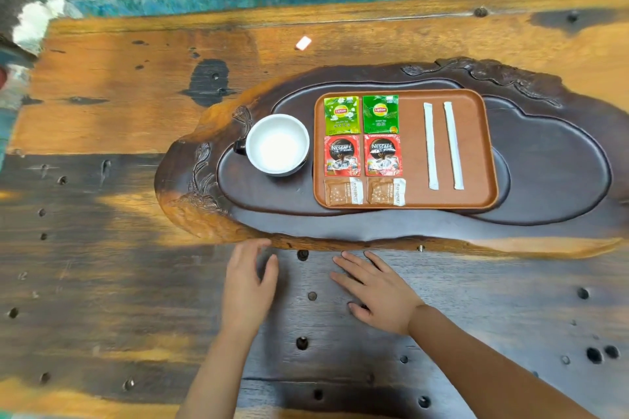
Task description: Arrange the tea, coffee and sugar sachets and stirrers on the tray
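Observation:
A brown rectangular tray (413,153) lies on a dark carved wooden slab. On its left side two green tea sachets (341,115) (380,113) form the back row, two red coffee sachets (342,155) (382,155) the middle row, and two brown sugar sachets (343,192) (386,191) the front row. Two white wrapped stirrers (431,145) (453,145) lie side by side on the right half. My left hand (248,286) and my right hand (377,289) rest on the table in front of the slab, fingers spread, holding nothing.
A white cup (277,143) with a dark handle stands on the slab just left of the tray. The carved slab (306,224) sits on a worn wooden table (119,282) with several holes. A small pale tag (303,43) lies on the table behind the slab.

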`<state>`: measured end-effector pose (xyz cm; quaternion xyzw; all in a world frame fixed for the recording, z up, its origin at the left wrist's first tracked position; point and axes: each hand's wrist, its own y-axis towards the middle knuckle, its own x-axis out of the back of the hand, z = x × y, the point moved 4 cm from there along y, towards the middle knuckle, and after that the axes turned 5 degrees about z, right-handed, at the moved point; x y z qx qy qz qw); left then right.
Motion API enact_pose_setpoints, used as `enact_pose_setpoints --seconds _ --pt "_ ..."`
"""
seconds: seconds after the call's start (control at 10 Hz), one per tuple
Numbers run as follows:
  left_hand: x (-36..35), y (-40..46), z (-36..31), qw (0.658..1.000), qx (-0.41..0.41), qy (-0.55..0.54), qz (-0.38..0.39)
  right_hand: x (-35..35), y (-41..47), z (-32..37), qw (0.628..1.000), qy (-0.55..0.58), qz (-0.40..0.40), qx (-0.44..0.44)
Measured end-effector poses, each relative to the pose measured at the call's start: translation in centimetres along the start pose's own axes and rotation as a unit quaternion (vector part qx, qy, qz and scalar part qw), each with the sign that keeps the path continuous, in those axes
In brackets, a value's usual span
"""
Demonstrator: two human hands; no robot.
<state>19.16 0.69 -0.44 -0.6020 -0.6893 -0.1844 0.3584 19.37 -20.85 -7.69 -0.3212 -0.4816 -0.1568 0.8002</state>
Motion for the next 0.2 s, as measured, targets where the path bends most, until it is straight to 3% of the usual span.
enact_pose_setpoints --seconds 0.2 --pt "-2.8 -2.8 -2.5 0.982 0.012 0.109 0.152 4.7 -2.2 -0.9 0.980 0.101 0.014 -0.170"
